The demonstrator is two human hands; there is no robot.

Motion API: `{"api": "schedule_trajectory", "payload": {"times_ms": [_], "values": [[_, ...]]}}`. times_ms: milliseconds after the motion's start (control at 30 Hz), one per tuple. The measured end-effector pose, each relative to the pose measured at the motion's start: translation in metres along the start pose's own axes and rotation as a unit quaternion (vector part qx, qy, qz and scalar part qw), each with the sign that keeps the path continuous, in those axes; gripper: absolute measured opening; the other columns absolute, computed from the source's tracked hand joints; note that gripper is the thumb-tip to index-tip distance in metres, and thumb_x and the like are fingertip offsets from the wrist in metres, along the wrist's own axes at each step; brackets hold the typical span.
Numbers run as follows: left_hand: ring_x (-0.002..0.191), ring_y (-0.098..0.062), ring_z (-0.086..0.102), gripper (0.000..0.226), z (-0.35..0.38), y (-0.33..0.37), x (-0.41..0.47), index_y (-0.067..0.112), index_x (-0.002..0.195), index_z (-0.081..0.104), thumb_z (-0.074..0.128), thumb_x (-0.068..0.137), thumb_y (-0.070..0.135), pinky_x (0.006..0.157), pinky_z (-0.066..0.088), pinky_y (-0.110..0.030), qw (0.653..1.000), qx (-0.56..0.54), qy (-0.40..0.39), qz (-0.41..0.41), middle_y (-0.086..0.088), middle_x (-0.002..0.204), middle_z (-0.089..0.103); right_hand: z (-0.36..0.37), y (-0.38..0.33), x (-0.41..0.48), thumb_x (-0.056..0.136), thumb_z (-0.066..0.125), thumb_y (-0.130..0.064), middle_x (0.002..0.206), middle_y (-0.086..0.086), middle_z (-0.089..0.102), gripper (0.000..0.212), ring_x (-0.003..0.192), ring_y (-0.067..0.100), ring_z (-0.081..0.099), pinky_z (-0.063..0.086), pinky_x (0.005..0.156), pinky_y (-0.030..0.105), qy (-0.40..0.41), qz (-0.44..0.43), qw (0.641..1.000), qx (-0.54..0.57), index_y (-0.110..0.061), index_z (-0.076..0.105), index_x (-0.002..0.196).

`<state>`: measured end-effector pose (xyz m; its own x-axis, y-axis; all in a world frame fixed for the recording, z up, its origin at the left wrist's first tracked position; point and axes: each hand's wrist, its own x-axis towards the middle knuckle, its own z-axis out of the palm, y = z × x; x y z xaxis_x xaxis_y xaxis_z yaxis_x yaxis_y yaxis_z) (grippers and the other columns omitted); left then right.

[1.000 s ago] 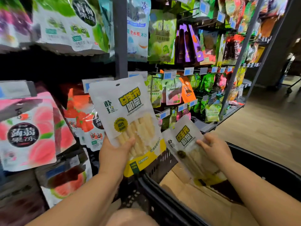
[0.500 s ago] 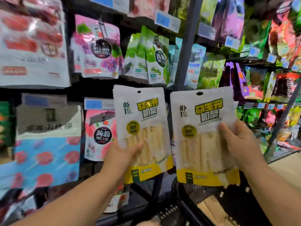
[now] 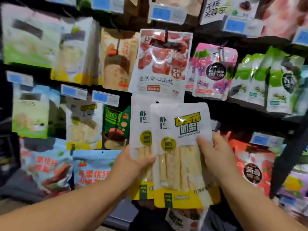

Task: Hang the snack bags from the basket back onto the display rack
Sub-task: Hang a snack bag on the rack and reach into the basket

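Two snack bags raised to the display rack (image 3: pixel 286 164), head view. Half a second earlier the two bags were held side by side with a gap between them. Now the front bag (image 3: pixel 181 147) overlaps the right part of the rear bag (image 3: pixel 141 124), so that they form a stack. A second ago the right hand was lifting its bag out of the basket, which is no longer in view.

The left hand (image 3: pixel 133 164) grips the rear bag at its lower left edge, with the thumb curled onto its face. The right hand (image 3: pixel 216 157) grips the front bag at its right edge, with the thumb laid across the clear window. The other fingers of both hands are hidden behind the bags.

The stacking suggests that both bags will go onto one peg together. Neither bag is hung yet. The punched hole of the rear bag shows at its top, just below the red hawthorn bag (image 3: pixel 163 64).

Count: two hands, and two identical white-and-yellow bags in hand. One blurred pack of what appears to be the same product (image 3: pixel 84 125) hangs to the left and probably marks the target row.
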<state>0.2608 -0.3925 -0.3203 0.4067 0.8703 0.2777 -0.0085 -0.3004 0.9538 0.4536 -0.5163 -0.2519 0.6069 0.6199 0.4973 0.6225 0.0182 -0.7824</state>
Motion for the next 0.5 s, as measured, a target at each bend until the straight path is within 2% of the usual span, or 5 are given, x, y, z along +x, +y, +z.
{"api": "schedule_trajectory", "payload": {"times_ms": [67,167,300,400,500], "values": [[0.078,0.009,0.064,0.025,-0.033,-0.004,0.002,0.026,0.094,0.065,0.081,0.078,0.019,0.059,0.042,-0.004,0.999,-0.002,0.035,0.001,0.018,0.083,0.068,0.039,-0.012,0.006,0.095,0.061,-0.026,0.087,-0.013,0.068,0.004,0.083,0.009,0.064,0.049,0.071,0.021,-0.034,-0.005,0.999,0.023,-0.023,0.063,0.093],[0.085,-0.007,0.07,0.029,-0.079,-0.006,0.002,0.022,0.098,0.068,0.085,0.075,0.021,0.072,0.05,-0.019,0.996,-0.025,0.079,-0.013,0.007,0.088,0.075,0.088,-0.029,0.012,0.089,0.062,-0.042,0.093,-0.006,0.072,0.017,0.09,0.02,0.068,0.055,0.083,0.043,-0.084,-0.009,0.995,0.06,-0.026,0.064,0.093],[0.082,-0.009,0.073,0.031,-0.13,-0.021,0.0,0.017,0.099,0.07,0.084,0.073,0.01,0.076,0.056,-0.027,0.988,-0.085,0.124,-0.039,0.004,0.087,0.078,0.145,-0.049,0.014,0.07,0.063,-0.062,0.098,-0.004,0.074,0.031,0.095,0.022,0.069,0.054,0.087,0.053,-0.194,0.013,0.974,0.117,-0.041,0.063,0.094],[0.096,-0.024,0.073,0.052,-0.165,-0.037,-0.006,0.013,0.104,0.072,0.087,0.056,0.027,0.096,0.052,-0.049,0.982,-0.111,0.143,-0.053,-0.007,0.1,0.077,0.179,-0.064,0.01,0.061,0.076,-0.048,0.106,-0.01,0.071,0.046,0.099,0.018,0.068,0.054,0.091,0.049,-0.324,0.024,0.941,0.099,-0.047,0.057,0.103],[0.102,-0.03,0.07,0.067,-0.2,-0.049,-0.013,0.011,0.113,0.068,0.084,0.052,0.031,0.099,0.05,-0.051,0.978,-0.121,0.157,-0.059,-0.013,0.108,0.074,0.209,-0.072,0.001,0.057,0.086,-0.028,0.108,-0.014,0.069,0.068,0.097,0.015,0.068,0.058,0.084,0.04,-0.373,0.009,0.926,0.055,-0.046,0.052,0.113]]}}
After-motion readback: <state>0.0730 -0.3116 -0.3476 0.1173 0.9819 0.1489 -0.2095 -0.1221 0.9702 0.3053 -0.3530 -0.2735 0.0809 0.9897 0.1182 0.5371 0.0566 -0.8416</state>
